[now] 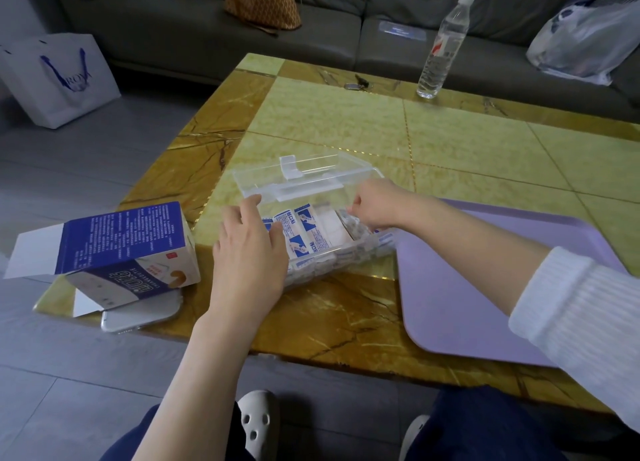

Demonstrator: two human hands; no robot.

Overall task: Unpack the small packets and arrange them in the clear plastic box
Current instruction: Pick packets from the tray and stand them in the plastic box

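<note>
The clear plastic box [349, 256] sits on the table with its hinged lid [304, 175] standing open at the back. Several small blue-and-white packets [311, 234] lie packed inside it. My left hand [251, 249] rests on the box's left end, fingers fairly straight over the rim and the packets there. My right hand [375, 206] reaches into the right end, its fingers curled down among the packets; whether they pinch one is hidden.
An opened blue-and-white carton [131, 244] lies on its side at the table's left edge, on top of a phone [138, 317]. A lilac tray [485, 287] lies right of the box. A water bottle [443, 45] and keys [356, 85] are at the far edge.
</note>
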